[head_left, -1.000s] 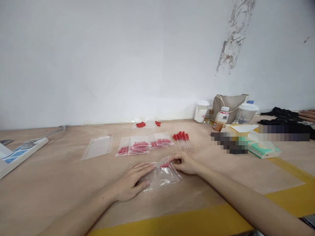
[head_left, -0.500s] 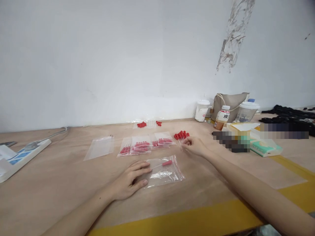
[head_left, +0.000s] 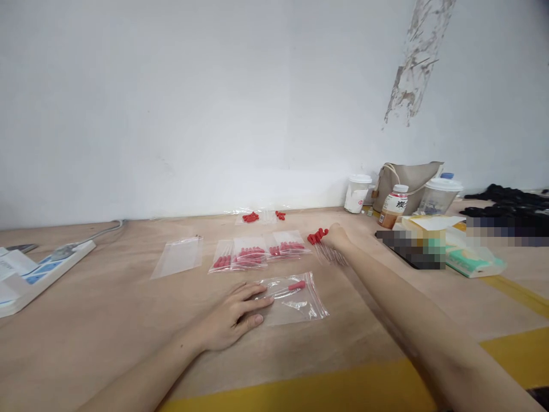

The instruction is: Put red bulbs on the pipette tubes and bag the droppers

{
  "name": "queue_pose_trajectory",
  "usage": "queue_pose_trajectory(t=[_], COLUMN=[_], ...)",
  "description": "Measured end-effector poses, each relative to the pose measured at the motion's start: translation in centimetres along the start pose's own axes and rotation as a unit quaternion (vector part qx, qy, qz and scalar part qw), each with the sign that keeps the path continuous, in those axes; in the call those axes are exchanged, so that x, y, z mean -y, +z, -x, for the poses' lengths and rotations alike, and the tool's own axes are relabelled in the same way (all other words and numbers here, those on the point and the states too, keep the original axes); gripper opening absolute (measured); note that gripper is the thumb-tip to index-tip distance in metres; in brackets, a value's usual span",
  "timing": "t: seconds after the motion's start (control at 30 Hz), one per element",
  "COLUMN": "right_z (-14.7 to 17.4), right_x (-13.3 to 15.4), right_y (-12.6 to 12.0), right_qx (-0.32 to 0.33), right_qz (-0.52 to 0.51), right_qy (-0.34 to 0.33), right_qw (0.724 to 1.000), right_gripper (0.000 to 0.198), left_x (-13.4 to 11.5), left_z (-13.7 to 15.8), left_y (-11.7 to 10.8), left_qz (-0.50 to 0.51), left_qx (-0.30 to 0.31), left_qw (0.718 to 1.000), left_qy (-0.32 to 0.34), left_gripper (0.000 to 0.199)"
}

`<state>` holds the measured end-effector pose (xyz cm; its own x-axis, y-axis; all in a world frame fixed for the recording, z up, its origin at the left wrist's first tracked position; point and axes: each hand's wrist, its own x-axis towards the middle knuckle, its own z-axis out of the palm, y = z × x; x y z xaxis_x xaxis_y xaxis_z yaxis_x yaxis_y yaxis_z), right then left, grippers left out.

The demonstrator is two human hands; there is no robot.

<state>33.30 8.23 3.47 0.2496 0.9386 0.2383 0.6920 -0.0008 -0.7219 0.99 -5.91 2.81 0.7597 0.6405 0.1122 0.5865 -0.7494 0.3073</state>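
Note:
My left hand (head_left: 238, 315) lies with fingers stretched over the left side of a clear zip bag (head_left: 285, 312), pressing it on the table. Inside that bag is one dropper with a red bulb (head_left: 297, 285) and a thin clear tube. Farther off to the right, my right hand (head_left: 338, 236) is curled at the bulb end of a row of red-bulbed droppers (head_left: 318, 236), closed on one at the row's right end; the fingertips are partly hidden. Filled zip bags (head_left: 251, 257) of red-bulbed droppers lie in an overlapping row beyond my left hand.
Flat unfilled bags (head_left: 178, 257) lie left of the filled ones. More red bulbs (head_left: 251, 217) rest near the wall. A power strip (head_left: 51, 269) is at far left. A paper cup (head_left: 358, 194), a drink bottle (head_left: 392, 207), a grey bag (head_left: 414, 177) and a tissue pack (head_left: 476, 257) stand right.
My right hand has moved away from me and slightly right, from the droppers' tubes to their bulbs. My left hand stays on the bag. The view has shifted slightly left.

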Motion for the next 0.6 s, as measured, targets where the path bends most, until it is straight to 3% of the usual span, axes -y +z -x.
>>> queue_pose_trajectory(t=[0.1, 0.23, 0.4, 0.6], right_z=[0.3, 3.1, 8.2, 10.9], right_x=[0.8, 1.6, 0.4, -0.9], right_y=[-1.2, -2.7, -2.3, -0.2], right_qx=[-0.026, -0.013, 0.04, 0.019], right_qz=[0.01, -0.029, -0.263, -0.382], right_qy=[0.051, 0.048, 0.018, 0.028], right_qw=[0.998, 0.998, 0.964, 0.923], right_gripper=[0.037, 0.054, 0.063, 0.056], left_x=[0.0, 0.1, 0.1, 0.0], left_z=[0.0, -0.1, -0.1, -0.2], left_y=[0.1, 0.1, 0.1, 0.1], left_qz=[0.001, 0.001, -0.001, -0.005], left_qx=[0.001, -0.004, -0.01, -0.009], left_qw=[1.0, 1.0, 1.0, 1.0], left_qy=[-0.006, -0.009, -0.004, -0.003], left_gripper=[0.037, 0.037, 0.038, 0.038])
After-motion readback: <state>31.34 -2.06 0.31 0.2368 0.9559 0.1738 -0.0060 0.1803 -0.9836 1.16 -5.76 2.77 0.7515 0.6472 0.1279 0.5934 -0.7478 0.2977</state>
